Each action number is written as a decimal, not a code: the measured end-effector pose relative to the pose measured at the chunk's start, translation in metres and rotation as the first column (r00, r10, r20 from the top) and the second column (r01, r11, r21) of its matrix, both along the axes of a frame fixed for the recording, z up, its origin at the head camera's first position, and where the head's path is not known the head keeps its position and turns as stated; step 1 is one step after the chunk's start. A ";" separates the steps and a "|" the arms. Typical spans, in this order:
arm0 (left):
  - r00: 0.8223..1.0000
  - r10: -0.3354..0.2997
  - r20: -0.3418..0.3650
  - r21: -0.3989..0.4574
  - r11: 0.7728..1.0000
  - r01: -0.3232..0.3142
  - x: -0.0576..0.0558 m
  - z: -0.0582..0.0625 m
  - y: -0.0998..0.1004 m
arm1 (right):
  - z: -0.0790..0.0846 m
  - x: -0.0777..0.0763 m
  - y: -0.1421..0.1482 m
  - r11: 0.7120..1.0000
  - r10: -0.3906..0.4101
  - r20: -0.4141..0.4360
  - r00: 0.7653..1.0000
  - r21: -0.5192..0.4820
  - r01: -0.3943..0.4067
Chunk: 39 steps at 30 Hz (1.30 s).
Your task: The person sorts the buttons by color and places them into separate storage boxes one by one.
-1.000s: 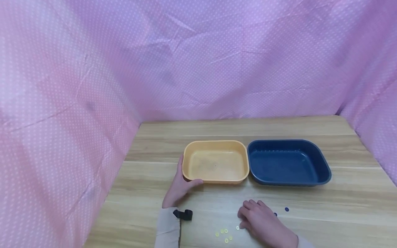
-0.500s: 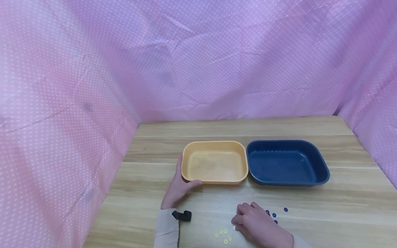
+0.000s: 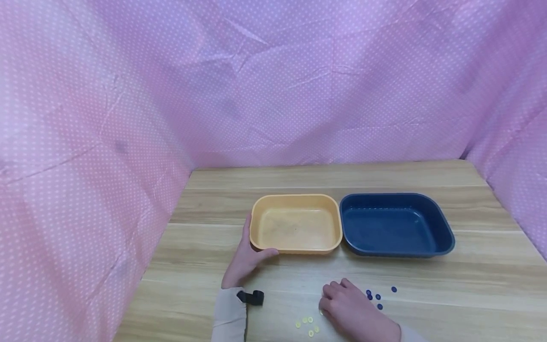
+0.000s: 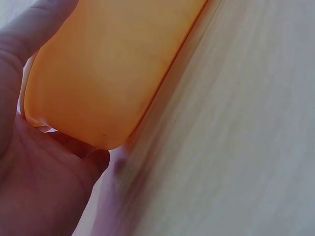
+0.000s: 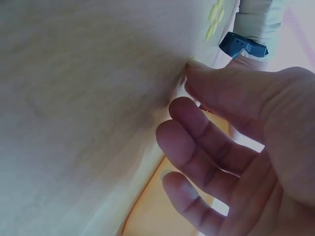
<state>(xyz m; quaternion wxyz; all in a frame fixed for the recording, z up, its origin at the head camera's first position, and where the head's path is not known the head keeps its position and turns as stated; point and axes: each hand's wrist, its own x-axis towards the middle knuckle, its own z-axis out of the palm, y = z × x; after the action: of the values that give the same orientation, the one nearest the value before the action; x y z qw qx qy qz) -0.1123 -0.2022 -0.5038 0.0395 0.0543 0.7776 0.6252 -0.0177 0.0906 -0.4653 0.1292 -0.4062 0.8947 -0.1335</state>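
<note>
My left hand (image 3: 245, 259) grips the near left corner of a yellow plastic basin (image 3: 296, 251), its thumb along the front wall and its fingers round the left side. In the left wrist view that basin (image 4: 108, 78) stands on the wooden tabletop. Down at the table, my right hand (image 3: 352, 306) pinches a small yellow button (image 3: 321, 312) with thumb and forefinger, most of it hidden by the fingertips. The other right fingers hang loosely curled in the right wrist view. Several yellow buttons (image 3: 310, 319) lie to its left, several dark blue buttons (image 3: 380, 307) to its right.
A dark blue basin (image 3: 397, 253) stands right beside the yellow one, their rims side by side. Pink dotted cloth (image 3: 325, 95) hangs behind and at both sides of the wooden table (image 3: 205, 242). A black wrist strap (image 3: 252, 298) sits on the left sleeve.
My right hand has shifted slightly left and its fingertips have come onto the yellow button, which has moved a little left. More blue buttons show behind the hand. The left hand stays put.
</note>
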 end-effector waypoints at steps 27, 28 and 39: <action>1.000 -0.002 0.003 0.026 1.000 0.002 0.001 0.002 0.000 | 0.000 -0.016 -0.009 0.988 -0.078 0.185 0.980 -0.115 0.100; 1.000 0.002 0.004 0.017 1.000 -0.003 0.001 0.002 0.001 | 0.000 -0.016 -0.009 0.990 -0.078 0.178 0.981 -0.105 0.098; 0.998 0.062 0.024 -0.026 0.998 -0.062 0.001 0.003 0.003 | 0.002 -0.003 -0.017 0.991 -0.004 -0.042 0.999 0.134 0.009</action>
<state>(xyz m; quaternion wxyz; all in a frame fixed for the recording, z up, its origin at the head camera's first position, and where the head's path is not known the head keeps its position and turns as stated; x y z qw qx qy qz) -0.1115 -0.1988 -0.5009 0.0304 0.0217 0.7860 0.6171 -0.0205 0.0731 -0.4637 0.1371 -0.3964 0.9054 -0.0651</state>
